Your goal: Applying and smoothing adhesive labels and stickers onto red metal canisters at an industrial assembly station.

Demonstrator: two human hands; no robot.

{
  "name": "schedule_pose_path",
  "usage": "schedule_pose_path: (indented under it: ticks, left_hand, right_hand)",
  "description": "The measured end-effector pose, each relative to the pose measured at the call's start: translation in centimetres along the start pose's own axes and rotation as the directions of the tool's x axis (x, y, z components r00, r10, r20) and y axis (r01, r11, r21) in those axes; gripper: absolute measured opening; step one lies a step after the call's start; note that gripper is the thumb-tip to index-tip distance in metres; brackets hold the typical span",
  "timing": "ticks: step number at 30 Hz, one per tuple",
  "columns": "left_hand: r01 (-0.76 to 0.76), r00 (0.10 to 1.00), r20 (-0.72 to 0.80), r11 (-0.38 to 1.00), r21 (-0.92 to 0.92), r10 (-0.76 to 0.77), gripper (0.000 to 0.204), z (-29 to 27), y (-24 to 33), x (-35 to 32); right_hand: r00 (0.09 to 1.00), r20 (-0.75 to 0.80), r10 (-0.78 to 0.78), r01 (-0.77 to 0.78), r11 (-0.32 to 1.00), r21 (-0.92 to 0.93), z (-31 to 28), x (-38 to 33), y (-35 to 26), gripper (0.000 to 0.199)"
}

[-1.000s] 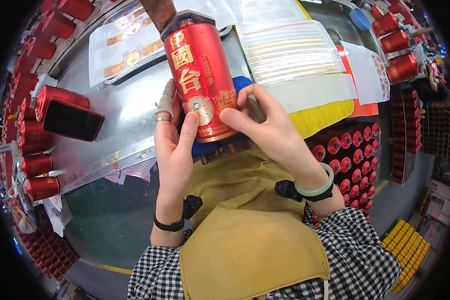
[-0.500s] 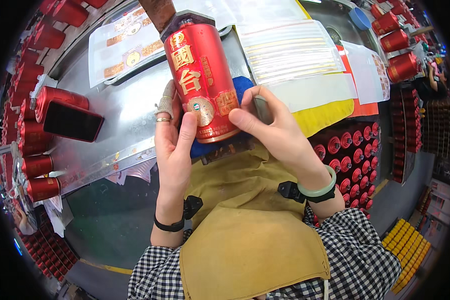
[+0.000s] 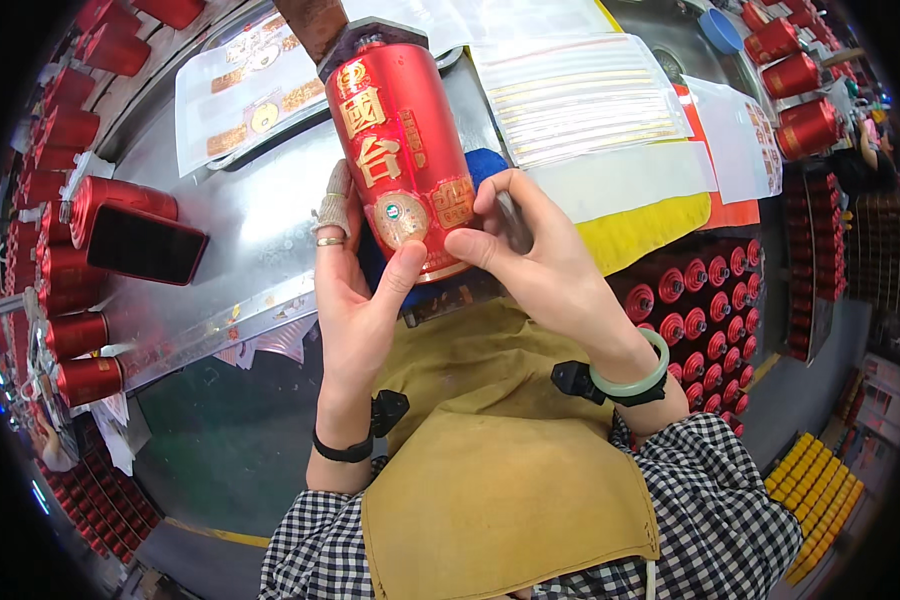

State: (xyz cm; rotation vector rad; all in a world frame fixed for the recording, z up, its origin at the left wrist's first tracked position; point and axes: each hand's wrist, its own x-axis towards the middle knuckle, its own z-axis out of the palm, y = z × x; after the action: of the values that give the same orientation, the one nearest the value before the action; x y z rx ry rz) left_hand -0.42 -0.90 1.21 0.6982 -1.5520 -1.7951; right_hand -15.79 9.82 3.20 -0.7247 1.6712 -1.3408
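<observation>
A red bottle [image 3: 402, 130] with gold raised characters and a round gold label lies with its neck end against a dark angular holder [image 3: 388, 32], base toward me. My left hand [image 3: 355, 275] grips its lower left side, the thumb pressing beside the round label near the base. A cloth finger cover and a ring show on this hand. My right hand [image 3: 540, 245] cups the lower right side, its thumb by the base edge and bent fingers at the side. Blue cloth [image 3: 487, 167] shows behind the bottle.
White sheets with gold-striped decals [image 3: 585, 100] lie right on a yellow cloth [image 3: 660, 228]. More decal sheets [image 3: 255, 100] lie left on the metal table [image 3: 270, 215]. A phone [image 3: 148, 243] leans on a red bottle [image 3: 130, 195]. Many red bottles [image 3: 715, 345] stand at right.
Both thumbs have shifted on the bottle: the left one inward below the round label, the right one down and left toward the base. The bottle has barely moved.
</observation>
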Motion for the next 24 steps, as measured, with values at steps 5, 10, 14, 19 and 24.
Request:
schedule_pose_path:
  ticks: [5,10,14,19,24]
  left_hand:
    - [0.026,1.0,-0.014,0.998,-0.05,-0.027,0.084,0.2,0.1,0.0]
    - [0.004,1.0,-0.015,0.999,-0.034,-0.005,0.082,0.2,0.1,-0.1]
    - [0.037,0.999,-0.034,0.996,-0.087,-0.04,0.09,0.6,0.3,-0.1]
    - [-0.118,0.992,0.056,0.992,0.038,0.115,0.112,-0.3,-1.2,-0.7]
    - [-0.112,0.992,-0.008,0.903,0.414,0.127,0.107,-1.3,-3.3,-0.3]
  right_hand:
    - [1.0,-0.025,-0.011,0.012,0.999,0.038,0.3,-0.1,0.2,0.04]
    - [0.999,-0.034,0.019,-0.018,1.0,0.022,0.3,-0.1,-0.1,0.04]
    - [0.998,0.0,0.067,-0.067,0.998,0.017,-0.2,-0.5,-0.9,0.042]
    - [0.977,-0.129,-0.171,0.192,0.965,0.179,-0.3,-1.4,-1.8,0.035]
    - [0.932,-0.117,-0.342,0.326,0.935,-0.139,0.9,-3.6,-0.5,0.021]
